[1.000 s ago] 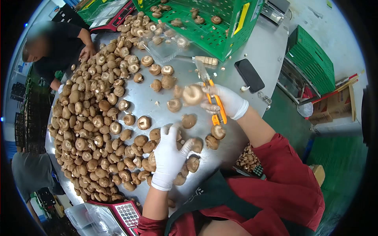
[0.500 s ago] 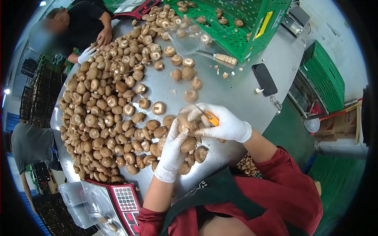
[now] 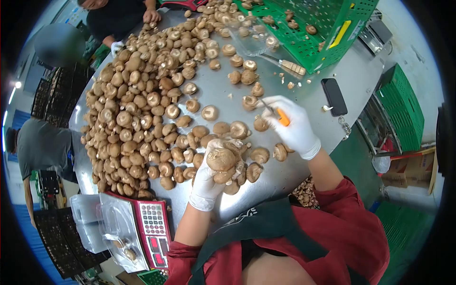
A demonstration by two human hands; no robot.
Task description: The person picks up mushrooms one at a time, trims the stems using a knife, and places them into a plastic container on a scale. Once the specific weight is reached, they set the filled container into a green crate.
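My gloved left hand (image 3: 204, 184) is wrapped round a clump of shiitake mushrooms (image 3: 221, 159), caps facing up, above the steel table. Beside and beneath it lie more loose mushrooms (image 3: 254, 172). In my gloved right hand (image 3: 300, 127) is a small knife with an orange handle (image 3: 283, 117). Its thin blade points up and left, towards a single mushroom (image 3: 250, 102) on the table. My right fingertips are close to another mushroom (image 3: 261, 123).
A large mushroom heap (image 3: 128, 118) covers the table's left side. Around me are a red scale (image 3: 154, 221), a green crate (image 3: 327, 42), a clear plastic tray (image 3: 249, 40), a wooden-handled tool (image 3: 292, 67) and a phone (image 3: 334, 97). Another person's gloved hand (image 3: 117, 48) is at the heap's far end.
My right hand with the knife has moved away from my left hand, to the right and farther out. My left hand still holds mushrooms. The whole view has shifted slightly.
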